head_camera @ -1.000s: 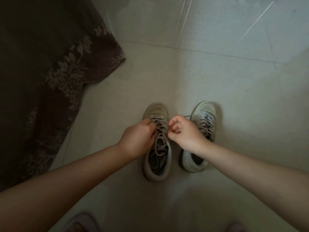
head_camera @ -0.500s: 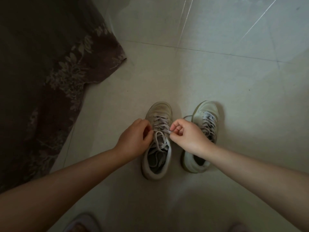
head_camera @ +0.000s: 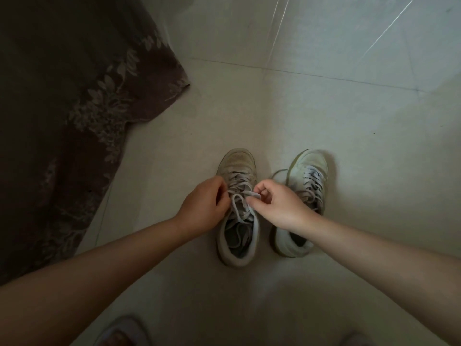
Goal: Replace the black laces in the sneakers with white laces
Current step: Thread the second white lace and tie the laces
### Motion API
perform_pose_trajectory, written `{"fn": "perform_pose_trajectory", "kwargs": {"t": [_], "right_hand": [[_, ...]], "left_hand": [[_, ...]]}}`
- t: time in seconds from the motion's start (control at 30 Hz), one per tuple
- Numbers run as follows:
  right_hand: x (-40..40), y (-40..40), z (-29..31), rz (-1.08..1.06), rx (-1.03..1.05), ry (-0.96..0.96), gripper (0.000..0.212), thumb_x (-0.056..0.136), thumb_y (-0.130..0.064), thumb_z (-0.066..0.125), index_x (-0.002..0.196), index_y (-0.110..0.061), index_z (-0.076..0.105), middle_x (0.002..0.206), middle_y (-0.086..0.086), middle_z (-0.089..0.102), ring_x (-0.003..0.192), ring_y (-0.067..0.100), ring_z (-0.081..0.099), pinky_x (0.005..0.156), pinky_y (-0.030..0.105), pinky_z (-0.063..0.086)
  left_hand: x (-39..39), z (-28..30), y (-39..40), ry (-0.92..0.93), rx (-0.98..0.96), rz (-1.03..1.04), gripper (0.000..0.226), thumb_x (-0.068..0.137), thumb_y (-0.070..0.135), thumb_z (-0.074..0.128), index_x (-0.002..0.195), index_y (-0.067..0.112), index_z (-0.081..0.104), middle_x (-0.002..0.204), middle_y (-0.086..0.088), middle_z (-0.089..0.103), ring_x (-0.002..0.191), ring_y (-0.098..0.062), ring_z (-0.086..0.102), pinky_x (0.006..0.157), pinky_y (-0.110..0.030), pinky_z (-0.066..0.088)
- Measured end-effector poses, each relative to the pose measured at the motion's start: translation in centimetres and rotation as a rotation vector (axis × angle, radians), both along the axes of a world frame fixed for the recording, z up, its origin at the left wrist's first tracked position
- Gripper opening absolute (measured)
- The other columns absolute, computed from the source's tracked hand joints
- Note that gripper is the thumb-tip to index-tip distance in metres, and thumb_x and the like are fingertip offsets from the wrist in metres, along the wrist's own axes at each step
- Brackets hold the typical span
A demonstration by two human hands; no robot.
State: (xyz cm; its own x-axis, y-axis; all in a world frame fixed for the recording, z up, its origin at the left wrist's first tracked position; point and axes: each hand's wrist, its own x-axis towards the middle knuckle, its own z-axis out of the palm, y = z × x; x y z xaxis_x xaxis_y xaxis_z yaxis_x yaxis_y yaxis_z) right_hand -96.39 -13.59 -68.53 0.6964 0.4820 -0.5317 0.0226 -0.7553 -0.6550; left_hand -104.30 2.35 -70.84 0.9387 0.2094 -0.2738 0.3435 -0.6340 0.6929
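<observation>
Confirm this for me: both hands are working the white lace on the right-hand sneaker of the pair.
Not quite. In the head view the left hand and right hand work the white lace on the left-hand sneaker; the right-hand sneaker sits untouched.

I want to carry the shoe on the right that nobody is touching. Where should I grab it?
Probably by the heel collar of the right sneaker, reaching down from above at the end nearest the person. The opening there is wide and gives fingers an edge to hook, and the laces cover the front. The right hand hovers just beside it, so come in behind that hand.
</observation>
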Motion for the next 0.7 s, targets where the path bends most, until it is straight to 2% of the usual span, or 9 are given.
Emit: {"fn": "perform_pose_trajectory", "kwargs": {"t": [0.07,0.13,0.23,0.3,0.47,0.53,0.6,0.67,0.7], "right_hand": [[-0.3,0.1,0.0,0.022,-0.012,0.047,0.031,0.080,-0.040,0.070,0.095,-0.017,0.054,0.084,-0.001,0.065,0.074,0.011,0.058,0.066,0.025,0.043],[-0.4,0.2,-0.2,0.034,-0.038,0.037,0.033,0.079,-0.036,0.070,0.096,-0.016,0.051,0.087,0.002,0.065,0.077,0.014,0.058,0.067,0.027,0.043],[-0.4,0.3,-0.6,0.017,-0.050,0.025,0.028,0.078,-0.031,0.068,0.094,-0.016,0.051,0.081,-0.001,0.063,0.075,0.015,0.058,0.068,0.029,0.044],[-0.5,0.4,-0.8,0.019,-0.049,0.024,0.028,0.077,-0.031,0.068,0.093,-0.016,0.051,0.077,-0.003,0.061,0.072,0.015,0.056,0.067,0.030,0.044],[-0.5,0.2,-0.7,0.049,-0.053,-0.045,0.033,0.076,-0.030,0.069,0.098,-0.015,0.048,0.079,-0.002,0.061,0.076,0.019,0.060,0.068,0.032,0.046],[-0.7,-0.1,-0.6,0.063,-0.042,-0.157,0.040,0.077,-0.031,0.069,0.105,-0.019,0.043,0.091,-0.006,0.055,0.078,0.013,0.057,0.066,0.027,0.045],[-1.0,-0.5,-0.3,0.126,-0.052,-0.355,0.046,0.076,-0.033,0.069,0.112,-0.022,0.043,0.105,-0.007,0.043,0.087,0.011,0.051,0.071,0.024,0.043],[-1.0,-0.6,-0.3,0.251,-0.048,-0.556,0.039,0.075,-0.032,0.069,0.107,-0.018,0.052,0.106,-0.003,0.042,0.092,0.015,0.050,0.074,0.029,0.045],[-1.0,-0.5,-0.4,0.296,-0.040,-0.611,0.034,0.074,-0.030,0.070,0.102,-0.014,0.057,0.103,0.000,0.045,0.092,0.019,0.051,0.074,0.031,0.045]], "left_hand": [[0.1,-0.2,0.1,0.023,-0.111,0.038,0.008,0.091,0.016,0.052,0.083,0.015,0.051,0.082,-0.005,0.059,0.072,-0.019,0.052,0.066,-0.033,0.041],[0.3,-0.2,0.1,0.076,-0.232,0.117,0.013,0.091,0.016,0.051,0.078,0.017,0.050,0.076,-0.004,0.057,0.067,-0.018,0.050,0.066,-0.033,0.041],[0.5,0.0,0.0,0.163,-0.318,0.168,0.021,0.094,0.016,0.046,0.072,0.017,0.045,0.069,0.000,0.049,0.063,-0.012,0.042,0.062,-0.030,0.036],[0.7,0.1,0.1,0.178,-0.379,0.177,0.024,0.095,0.015,0.042,0.070,0.016,0.044,0.071,0.000,0.048,0.068,-0.014,0.044,0.067,-0.031,0.038],[1.1,-0.1,0.9,0.242,-0.520,0.185,0.021,0.087,0.029,0.044,0.071,0.017,0.050,0.078,-0.006,0.054,0.079,-0.022,0.052,0.086,-0.051,0.047],[1.2,-0.2,1.0,0.194,-0.424,0.136,0.015,0.090,0.022,0.050,0.076,0.017,0.052,0.079,-0.006,0.057,0.078,-0.022,0.056,0.083,-0.047,0.049],[1.3,0.1,1.0,-0.024,-0.193,0.080,0.011,0.087,0.022,0.055,0.078,0.017,0.052,0.080,-0.003,0.057,0.075,-0.019,0.056,0.071,-0.036,0.048],[1.2,0.8,1.0,-0.227,-0.018,-0.013,0.012,0.080,0.030,0.058,0.077,0.019,0.055,0.079,0.002,0.052,0.071,-0.013,0.052,0.063,-0.028,0.044],[1.2,1.1,0.8,-0.249,0.021,-0.076,0.014,0.078,0.033,0.060,0.077,0.020,0.059,0.080,0.005,0.051,0.072,-0.011,0.052,0.063,-0.026,0.043]]}}
